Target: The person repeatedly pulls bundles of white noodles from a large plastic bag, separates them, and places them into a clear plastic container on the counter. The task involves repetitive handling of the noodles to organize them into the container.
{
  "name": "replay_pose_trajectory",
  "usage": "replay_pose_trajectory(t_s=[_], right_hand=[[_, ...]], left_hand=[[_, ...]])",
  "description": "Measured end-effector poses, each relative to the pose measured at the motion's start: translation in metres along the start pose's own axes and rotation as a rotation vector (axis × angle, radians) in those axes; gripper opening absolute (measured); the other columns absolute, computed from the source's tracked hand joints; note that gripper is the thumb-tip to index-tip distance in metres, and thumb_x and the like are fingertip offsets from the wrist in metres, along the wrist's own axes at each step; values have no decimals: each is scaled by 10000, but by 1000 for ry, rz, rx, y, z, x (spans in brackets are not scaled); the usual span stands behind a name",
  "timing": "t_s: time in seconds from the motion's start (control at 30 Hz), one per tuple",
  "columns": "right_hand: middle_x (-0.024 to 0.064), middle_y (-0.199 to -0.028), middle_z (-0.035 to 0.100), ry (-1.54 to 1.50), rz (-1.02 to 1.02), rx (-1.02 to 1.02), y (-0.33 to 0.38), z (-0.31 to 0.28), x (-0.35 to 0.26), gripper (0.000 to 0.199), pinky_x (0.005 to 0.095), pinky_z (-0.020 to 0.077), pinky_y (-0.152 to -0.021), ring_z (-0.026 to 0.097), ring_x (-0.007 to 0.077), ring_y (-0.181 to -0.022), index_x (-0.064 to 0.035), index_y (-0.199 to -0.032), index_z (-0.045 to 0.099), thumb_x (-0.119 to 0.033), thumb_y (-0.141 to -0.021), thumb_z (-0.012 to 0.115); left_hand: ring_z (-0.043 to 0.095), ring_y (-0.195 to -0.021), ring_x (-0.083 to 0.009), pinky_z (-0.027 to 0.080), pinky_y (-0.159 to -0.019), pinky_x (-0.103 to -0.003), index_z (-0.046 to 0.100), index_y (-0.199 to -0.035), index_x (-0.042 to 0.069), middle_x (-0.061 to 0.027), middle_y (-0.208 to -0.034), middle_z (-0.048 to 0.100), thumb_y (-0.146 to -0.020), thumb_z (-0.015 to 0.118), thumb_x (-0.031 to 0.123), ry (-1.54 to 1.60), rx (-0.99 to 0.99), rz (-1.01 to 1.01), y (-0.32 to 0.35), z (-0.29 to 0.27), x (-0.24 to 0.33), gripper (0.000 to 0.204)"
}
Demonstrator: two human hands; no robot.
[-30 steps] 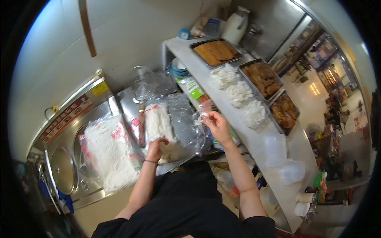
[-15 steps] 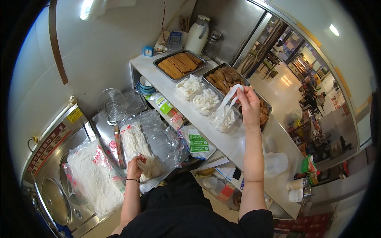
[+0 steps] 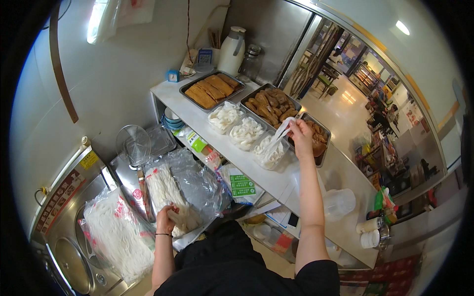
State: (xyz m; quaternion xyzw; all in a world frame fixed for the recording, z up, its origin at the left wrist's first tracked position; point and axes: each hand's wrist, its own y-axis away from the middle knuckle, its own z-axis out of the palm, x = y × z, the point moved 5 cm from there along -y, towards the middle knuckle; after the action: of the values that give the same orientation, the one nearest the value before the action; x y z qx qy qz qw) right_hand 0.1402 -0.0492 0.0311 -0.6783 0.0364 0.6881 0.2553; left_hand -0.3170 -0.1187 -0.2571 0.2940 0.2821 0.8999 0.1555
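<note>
My right hand (image 3: 302, 138) is raised over the counter, its fingers pinched on a strand of wide white noodles (image 3: 283, 129). The strand hangs into the nearest of three clear plastic containers (image 3: 280, 162), which holds more noodles. Two other containers of white noodles (image 3: 247, 133) stand beyond it in a row. Low on the left, my left hand (image 3: 166, 220) has curled fingers at the near end of a bundle of thin white noodles (image 3: 168, 190) lying on open clear plastic. What those fingers hold, if anything, cannot be made out.
Metal trays of brown slabs (image 3: 213, 90) and brown pieces (image 3: 269, 103) line the counter (image 3: 217, 133). A bag of thin noodles (image 3: 116, 232) lies left, by the steel sink unit (image 3: 59, 217). A strainer (image 3: 134, 145), a white jug (image 3: 232, 52) and a clear plastic tub (image 3: 338, 203) stand around.
My right hand has lowered a little toward the nearest container with the noodle strand. My left hand has shifted slightly down. The whole view has turned slightly.
</note>
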Motion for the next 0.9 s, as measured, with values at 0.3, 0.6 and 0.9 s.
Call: replay_pose_trajectory(t_s=[0.3, 0.6, 0.9], right_hand=[[-12, -728, 570, 140, 184, 39, -21, -26, 53, 125, 178, 394, -556, 496, 48, -623, -54, -841, 561, -175, -831, 529], [-20, -682, 526, 288, 159, -29, -38, -27, 47, 110, 193, 365, -535, 462, 50, -592, -59, -839, 547, -167, -836, 530], [99, -685, 585, 1012, 120, -205, -39, -23, 47, 207, 330, 434, -609, 557, 223, -652, -20, -786, 599, -220, -731, 602]], left_hand=[[505, -671, -222, 446, -692, -315, 464, -935, -50, -100, -708, 494, -735, 451, 26, 1, 23, -23, 1, 0, 0, 214], [509, -666, -208, 457, -699, -322, 489, -884, -33, -92, -732, 494, -724, 456, 12, -40, 44, -35, 1, 2, -1, 169], [506, -666, -199, 449, -712, -318, 493, -930, -39, -81, -732, 493, -728, 462, 14, -39, 37, -48, 2, 0, -1, 211]])
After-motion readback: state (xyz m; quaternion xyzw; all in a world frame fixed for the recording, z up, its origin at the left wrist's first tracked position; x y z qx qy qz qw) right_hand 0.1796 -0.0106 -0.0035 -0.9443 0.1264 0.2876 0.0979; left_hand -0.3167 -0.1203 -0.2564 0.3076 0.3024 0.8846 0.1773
